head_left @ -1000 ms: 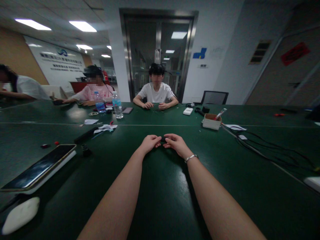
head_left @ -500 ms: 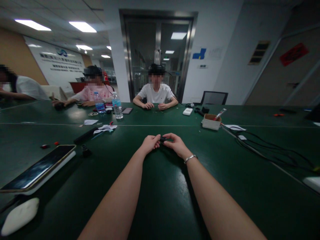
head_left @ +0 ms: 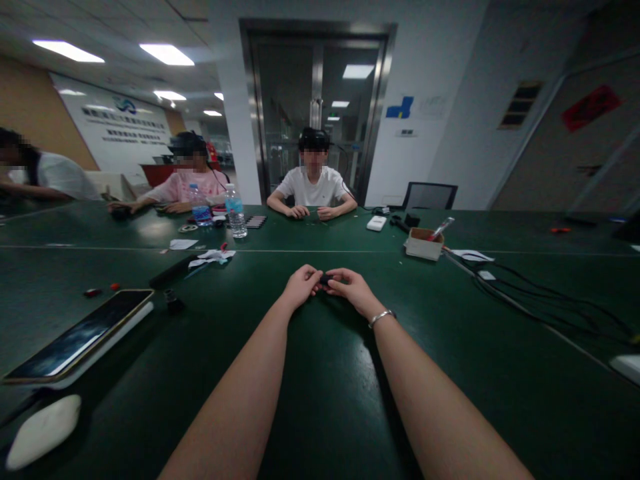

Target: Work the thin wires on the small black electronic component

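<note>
Between my two hands is a small black object point(head_left: 325, 279), too small and too covered by fingers to tell its kind. My left hand point(head_left: 301, 285) is closed on its left end, thumb and fingers pinched together. From the other side my right hand point(head_left: 353, 291) grips it between thumb and fingertips; a silver bracelet point(head_left: 382, 318) is on that wrist. Both hands are held close together over the green table point(head_left: 330, 400), at about the middle of the view.
To the left lie a phone point(head_left: 80, 337) on a white block, a white mouse-shaped object point(head_left: 44, 432) and a small black piece point(head_left: 173, 301). Two water bottles point(head_left: 236, 212), a small box point(head_left: 424, 244) and black cables point(head_left: 550, 300) are farther off. A person point(head_left: 313, 183) sits opposite.
My hands stay nearly in place around the small black object, with the left fingers shifted slightly along it. The whole view has moved a few pixels.
</note>
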Demonstrator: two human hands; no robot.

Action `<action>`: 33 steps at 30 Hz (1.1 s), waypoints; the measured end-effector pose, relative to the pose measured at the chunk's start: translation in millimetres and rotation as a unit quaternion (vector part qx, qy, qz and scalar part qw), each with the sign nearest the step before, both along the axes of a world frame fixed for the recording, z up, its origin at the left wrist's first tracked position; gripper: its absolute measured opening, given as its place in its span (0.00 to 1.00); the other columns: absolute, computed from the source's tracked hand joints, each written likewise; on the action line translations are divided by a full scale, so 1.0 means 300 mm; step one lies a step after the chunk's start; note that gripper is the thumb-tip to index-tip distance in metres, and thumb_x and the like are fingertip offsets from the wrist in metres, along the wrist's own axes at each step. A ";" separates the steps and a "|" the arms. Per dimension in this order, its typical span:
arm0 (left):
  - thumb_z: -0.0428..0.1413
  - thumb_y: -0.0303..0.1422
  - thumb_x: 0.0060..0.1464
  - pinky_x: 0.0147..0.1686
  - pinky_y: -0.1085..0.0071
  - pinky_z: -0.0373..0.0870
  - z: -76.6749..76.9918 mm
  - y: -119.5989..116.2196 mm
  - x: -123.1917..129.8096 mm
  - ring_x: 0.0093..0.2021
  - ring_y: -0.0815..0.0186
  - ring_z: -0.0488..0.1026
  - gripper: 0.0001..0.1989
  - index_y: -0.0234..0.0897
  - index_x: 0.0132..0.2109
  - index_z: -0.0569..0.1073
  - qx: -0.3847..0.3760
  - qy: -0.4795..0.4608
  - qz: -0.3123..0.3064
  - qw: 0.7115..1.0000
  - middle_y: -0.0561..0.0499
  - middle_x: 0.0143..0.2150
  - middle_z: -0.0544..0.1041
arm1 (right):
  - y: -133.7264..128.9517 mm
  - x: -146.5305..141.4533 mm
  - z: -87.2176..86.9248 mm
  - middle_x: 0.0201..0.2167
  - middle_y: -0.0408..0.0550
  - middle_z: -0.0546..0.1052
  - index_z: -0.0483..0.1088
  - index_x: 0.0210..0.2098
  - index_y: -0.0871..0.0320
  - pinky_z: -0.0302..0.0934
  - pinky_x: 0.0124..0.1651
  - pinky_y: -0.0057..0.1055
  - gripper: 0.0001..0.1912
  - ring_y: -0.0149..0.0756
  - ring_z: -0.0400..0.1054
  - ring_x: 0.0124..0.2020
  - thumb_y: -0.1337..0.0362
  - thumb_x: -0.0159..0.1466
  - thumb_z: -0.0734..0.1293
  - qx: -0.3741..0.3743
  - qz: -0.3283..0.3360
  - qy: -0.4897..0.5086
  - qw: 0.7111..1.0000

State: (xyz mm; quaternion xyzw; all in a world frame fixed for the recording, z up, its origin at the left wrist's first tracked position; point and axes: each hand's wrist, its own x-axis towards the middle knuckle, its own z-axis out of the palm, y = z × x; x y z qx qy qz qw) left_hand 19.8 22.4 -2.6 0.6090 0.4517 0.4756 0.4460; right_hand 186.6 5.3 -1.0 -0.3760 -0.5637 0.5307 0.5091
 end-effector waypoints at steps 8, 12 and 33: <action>0.62 0.32 0.46 0.26 0.76 0.64 0.032 -0.018 -0.004 0.25 0.73 0.70 0.12 0.30 0.37 0.71 -0.042 -0.065 -0.053 0.996 0.51 0.25 0.74 | 0.014 -0.003 0.000 0.22 0.44 0.75 0.69 0.40 0.61 0.68 0.26 0.23 0.14 0.28 0.72 0.23 0.65 0.55 0.71 -0.022 -0.042 0.008 0.999; 0.62 0.35 0.47 0.25 0.75 0.64 0.036 -0.022 -0.007 0.22 0.73 0.68 0.12 0.30 0.33 0.71 -0.043 -0.039 -0.042 0.997 0.52 0.22 0.73 | 0.012 0.000 -0.002 0.22 0.44 0.75 0.70 0.38 0.62 0.66 0.26 0.21 0.15 0.27 0.71 0.23 0.66 0.53 0.73 -0.011 -0.041 -0.006 0.999; 0.53 0.43 0.54 0.20 0.77 0.58 0.034 -0.015 -0.011 0.18 0.74 0.64 0.17 0.32 0.27 0.70 -0.039 0.055 -0.036 0.997 0.54 0.18 0.70 | 0.011 0.010 -0.008 0.30 0.44 0.75 0.72 0.38 0.61 0.67 0.31 0.26 0.20 0.27 0.71 0.26 0.64 0.46 0.76 0.006 -0.004 0.022 1.000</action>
